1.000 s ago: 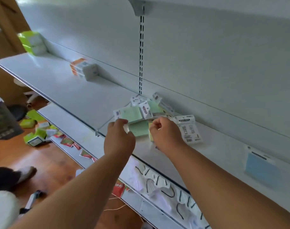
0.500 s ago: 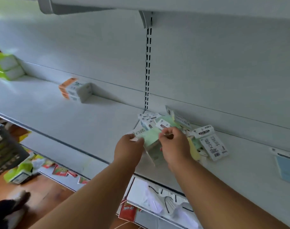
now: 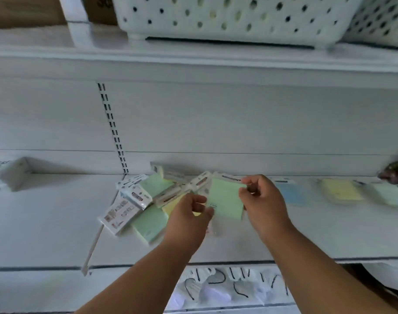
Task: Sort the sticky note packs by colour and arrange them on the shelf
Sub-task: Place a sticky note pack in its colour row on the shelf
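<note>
A green pack [image 3: 225,198] has now been lifted clear of the jumbled pile [image 3: 143,200], pinched at its top corner by the right hand [image 3: 265,200] and steadied below by the curled fingers of the left hand [image 3: 189,216]. Farther right along the shelf [image 3: 46,223], blue [image 3: 292,193], yellow [image 3: 340,191] and green [image 3: 390,193] packs are seen laid out singly, so a placing beside its colour is likely next.

The white shelf [image 3: 57,223] carries a jumbled pile of sticky note packs [image 3: 139,200] mid-shelf, a blue pack [image 3: 292,194], yellow pack [image 3: 340,191] and green pack [image 3: 388,194] toward its right end, and a white box [image 3: 7,173] at its left end.
</note>
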Demonstrator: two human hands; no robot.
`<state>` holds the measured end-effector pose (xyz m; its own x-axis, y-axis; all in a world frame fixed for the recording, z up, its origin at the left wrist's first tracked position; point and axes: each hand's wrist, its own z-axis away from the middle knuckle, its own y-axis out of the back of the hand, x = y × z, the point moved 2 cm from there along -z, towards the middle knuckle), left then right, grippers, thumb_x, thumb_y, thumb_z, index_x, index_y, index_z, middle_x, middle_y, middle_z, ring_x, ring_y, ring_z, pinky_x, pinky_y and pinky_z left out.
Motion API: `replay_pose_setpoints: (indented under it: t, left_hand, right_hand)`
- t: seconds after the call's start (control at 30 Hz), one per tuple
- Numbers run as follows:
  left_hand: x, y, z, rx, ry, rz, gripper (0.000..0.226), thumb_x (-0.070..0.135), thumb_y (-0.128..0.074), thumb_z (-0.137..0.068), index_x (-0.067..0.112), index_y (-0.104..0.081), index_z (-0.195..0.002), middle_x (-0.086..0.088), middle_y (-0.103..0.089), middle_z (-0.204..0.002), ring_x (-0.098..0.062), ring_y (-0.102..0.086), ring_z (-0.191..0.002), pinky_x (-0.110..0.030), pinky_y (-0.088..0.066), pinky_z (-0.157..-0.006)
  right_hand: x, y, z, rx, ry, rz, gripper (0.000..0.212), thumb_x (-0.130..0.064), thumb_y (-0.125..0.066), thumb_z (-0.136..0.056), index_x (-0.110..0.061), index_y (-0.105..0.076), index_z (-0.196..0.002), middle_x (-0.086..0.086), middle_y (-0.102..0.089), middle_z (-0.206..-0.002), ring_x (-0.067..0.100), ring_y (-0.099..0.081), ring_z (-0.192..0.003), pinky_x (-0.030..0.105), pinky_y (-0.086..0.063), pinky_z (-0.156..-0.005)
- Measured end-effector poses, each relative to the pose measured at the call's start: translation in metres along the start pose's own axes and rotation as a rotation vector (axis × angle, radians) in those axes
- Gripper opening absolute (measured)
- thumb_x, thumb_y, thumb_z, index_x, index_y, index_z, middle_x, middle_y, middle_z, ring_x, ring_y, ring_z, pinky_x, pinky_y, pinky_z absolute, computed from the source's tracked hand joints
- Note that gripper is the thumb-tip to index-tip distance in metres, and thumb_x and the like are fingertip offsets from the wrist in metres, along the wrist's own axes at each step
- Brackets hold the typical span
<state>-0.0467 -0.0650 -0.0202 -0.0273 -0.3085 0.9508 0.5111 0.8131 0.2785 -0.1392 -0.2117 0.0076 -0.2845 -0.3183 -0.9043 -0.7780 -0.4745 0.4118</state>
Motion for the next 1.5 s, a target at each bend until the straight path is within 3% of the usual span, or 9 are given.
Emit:
replay_pose_setpoints:
  t: [0.2,0.33,0.47,0.67,0.87,1.1,1.23,1.37,1.5]
  left_hand:
    - [0.051,-0.148,0.035,-0.141,-0.218,-0.199,0.017,0.035,-0.07,-0.084,0.037,-0.056,-0.095,0.017,-0.061,-0.083,-0.002,-0.057,-0.066,-0.016,-0.045,-0.061]
    - [0.068,-0.254,0.073,-0.248,-0.184,-0.173,0.019,0.032,-0.069,-0.085,0.035,-0.057,-0.1,0.017,-0.062,-0.088,-0.003,-0.059,-0.07,-0.017,-0.05,-0.068]
    - [0.082,-0.321,0.089,-0.296,-0.182,-0.21,0.02,0.03,-0.069,-0.085,0.033,-0.06,-0.102,0.017,-0.063,-0.086,0.001,-0.058,-0.074,-0.004,-0.04,-0.055]
    - [0.087,-0.374,0.062,-0.323,-0.135,-0.271,0.016,0.033,-0.069,-0.083,0.035,-0.061,-0.097,0.014,-0.066,-0.084,-0.004,-0.061,-0.072,-0.023,-0.052,-0.065]
    - [0.106,-0.43,0.033,-0.337,-0.133,-0.319,0.016,0.034,-0.068,-0.085,0.03,-0.061,-0.098,0.014,-0.063,-0.079,-0.003,-0.059,-0.068,-0.018,-0.041,-0.056]
    - [0.13,-0.489,0.005,-0.221,-0.061,-0.36,0.018,0.034,-0.067,-0.085,0.027,-0.06,-0.1,0.012,-0.066,-0.08,-0.015,-0.065,-0.077,-0.031,-0.055,-0.073]
    - [0.128,-0.517,0.0,-0.111,-0.009,-0.452,0.021,0.036,-0.063,-0.086,0.03,-0.06,-0.106,0.01,-0.069,-0.095,-0.016,-0.065,-0.09,-0.033,-0.054,-0.081]
    - [0.122,-0.53,0.002,-0.024,0.034,-0.525,0.022,0.037,-0.061,-0.086,0.031,-0.061,-0.107,0.008,-0.068,-0.104,-0.018,-0.064,-0.096,-0.031,-0.052,-0.08]
    - [0.122,-0.526,0.003,0.057,0.041,-0.583,0.027,0.041,-0.062,-0.086,0.031,-0.062,-0.111,0.008,-0.067,-0.106,-0.017,-0.063,-0.1,-0.03,-0.051,-0.082]
  right_hand:
    - [0.065,0.148,-0.015,0.185,-0.026,0.132,0.013,-0.026,-0.068,-0.086,-0.027,-0.06,-0.097,-0.009,-0.062,-0.084,0.017,-0.061,-0.075,0.029,-0.049,-0.068]
    - [0.113,0.249,-0.027,0.204,-0.016,0.3,0.016,-0.028,-0.066,-0.087,-0.028,-0.06,-0.102,-0.009,-0.061,-0.09,0.015,-0.059,-0.077,0.027,-0.046,-0.071]
    - [0.154,0.311,-0.04,0.2,-0.08,0.394,0.018,-0.029,-0.066,-0.087,-0.026,-0.062,-0.103,-0.009,-0.061,-0.1,0.013,-0.059,-0.089,0.027,-0.049,-0.079]
    - [0.184,0.337,-0.079,0.191,-0.1,0.423,0.02,-0.029,-0.063,-0.089,-0.025,-0.061,-0.109,-0.005,-0.06,-0.112,0.014,-0.06,-0.096,0.029,-0.054,-0.083]
    - [0.195,0.367,-0.128,0.16,-0.107,0.534,0.023,-0.025,-0.06,-0.092,-0.02,-0.059,-0.114,-0.001,-0.057,-0.117,0.013,-0.057,-0.097,0.029,-0.056,-0.078]
    - [0.214,0.393,-0.2,0.034,0.005,0.666,0.02,-0.026,-0.057,-0.092,-0.019,-0.06,-0.111,0.002,-0.061,-0.115,0.015,-0.061,-0.095,0.028,-0.055,-0.072]
    - [0.236,0.398,-0.228,-0.08,0.046,0.672,0.016,-0.023,-0.057,-0.091,-0.019,-0.06,-0.106,0.005,-0.06,-0.112,0.019,-0.059,-0.093,0.037,-0.056,-0.077]
    - [0.256,0.395,-0.242,-0.187,0.102,0.683,0.014,-0.025,-0.056,-0.088,-0.019,-0.059,-0.1,0.005,-0.059,-0.104,0.018,-0.057,-0.082,0.031,-0.049,-0.066]
    - [0.253,0.39,-0.244,-0.175,0.13,0.687,0.019,-0.028,-0.06,-0.087,-0.018,-0.056,-0.102,0.007,-0.051,-0.108,0.024,-0.056,-0.085,0.033,-0.048,-0.071]
